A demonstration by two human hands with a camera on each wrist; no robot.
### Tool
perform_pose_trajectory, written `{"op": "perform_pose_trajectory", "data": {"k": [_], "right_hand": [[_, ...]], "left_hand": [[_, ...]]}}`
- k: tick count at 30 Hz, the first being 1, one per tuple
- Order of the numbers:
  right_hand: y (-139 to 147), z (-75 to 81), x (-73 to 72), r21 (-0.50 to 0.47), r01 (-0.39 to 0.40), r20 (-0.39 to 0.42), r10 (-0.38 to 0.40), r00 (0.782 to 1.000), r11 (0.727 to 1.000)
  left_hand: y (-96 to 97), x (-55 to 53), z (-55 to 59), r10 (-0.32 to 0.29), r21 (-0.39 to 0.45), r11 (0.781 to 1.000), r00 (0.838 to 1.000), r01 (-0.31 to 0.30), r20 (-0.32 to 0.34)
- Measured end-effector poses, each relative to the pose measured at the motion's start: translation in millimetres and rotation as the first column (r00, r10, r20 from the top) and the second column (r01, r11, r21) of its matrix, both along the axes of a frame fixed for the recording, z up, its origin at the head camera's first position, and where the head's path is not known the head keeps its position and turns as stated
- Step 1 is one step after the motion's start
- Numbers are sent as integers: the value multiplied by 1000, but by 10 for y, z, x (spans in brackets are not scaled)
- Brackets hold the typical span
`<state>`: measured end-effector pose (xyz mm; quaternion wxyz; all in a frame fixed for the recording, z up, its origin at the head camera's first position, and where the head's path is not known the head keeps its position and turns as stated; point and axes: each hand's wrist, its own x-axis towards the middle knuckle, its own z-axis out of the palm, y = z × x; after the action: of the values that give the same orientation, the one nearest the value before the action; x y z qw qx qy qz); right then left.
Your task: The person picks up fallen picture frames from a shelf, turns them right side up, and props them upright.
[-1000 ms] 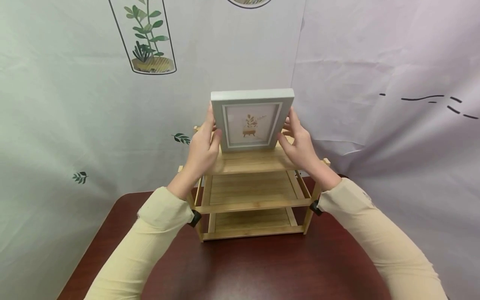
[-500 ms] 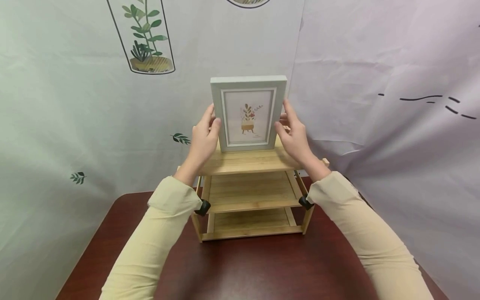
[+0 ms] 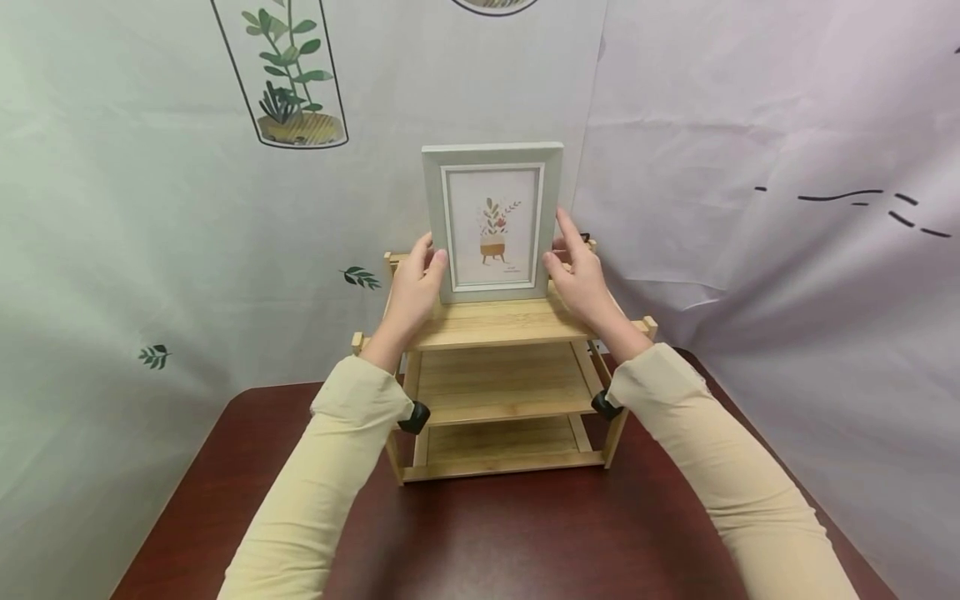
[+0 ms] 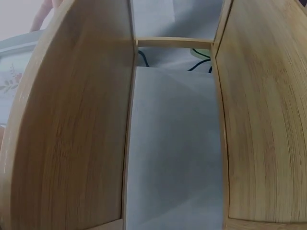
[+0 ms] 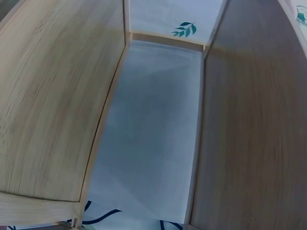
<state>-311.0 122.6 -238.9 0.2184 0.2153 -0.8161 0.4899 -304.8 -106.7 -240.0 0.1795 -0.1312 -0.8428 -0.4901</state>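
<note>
A pale grey-green picture frame (image 3: 493, 229) with a potted-plant print stands nearly upright on the top board of a three-tier bamboo shelf (image 3: 491, 323). My left hand (image 3: 417, 287) holds its lower left side, thumb at the front edge. On the opposite side my right hand (image 3: 585, 279) grips the frame, thumb in front and fingers reaching along the edge and behind. Part of the picture frame (image 4: 13, 79) shows past the top board in the left wrist view. The right wrist view has only shelf boards (image 5: 53, 105) and the cloth between them; that hand is out of its sight.
The shelf stands on a dark red table (image 3: 480, 533). Behind it hangs a pale cloth backdrop (image 3: 675, 100) printed with plants. Corner posts (image 3: 649, 323) stick up at the ends of the top board, close to both forearms. A black wrist strap (image 3: 414, 417) overlaps the shelf's side.
The picture frame has swung from leaning forward to nearly upright, its top edge going back and up. Both hands have followed it, the right one shifting slightly left, and the forearms have drawn inward.
</note>
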Motion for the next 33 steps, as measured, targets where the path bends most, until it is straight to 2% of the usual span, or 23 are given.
{"op": "perform_pose_trajectory", "data": {"k": [6,13,19,28,33], "right_hand": [[25,-53,-34,57,19,-9,-18,1000,998],[30,-72,-49,89,8,43,-12,999,996],[31,-71,-57,93,18,55,-23,998,995],[23,-60,-49,71,13,62,-18,998,997],[10,-41,-77,47,37,73,-41,997,998]], "left_hand": [[4,2,-13,-16,-20,1000,1000,16,3],[5,6,-42,-22,-10,1000,1000,22,5],[-1,23,-44,-9,-22,1000,1000,10,3],[-7,131,-33,19,-70,997,1000,-20,-10],[26,218,-30,19,-62,998,998,-22,-57]]}}
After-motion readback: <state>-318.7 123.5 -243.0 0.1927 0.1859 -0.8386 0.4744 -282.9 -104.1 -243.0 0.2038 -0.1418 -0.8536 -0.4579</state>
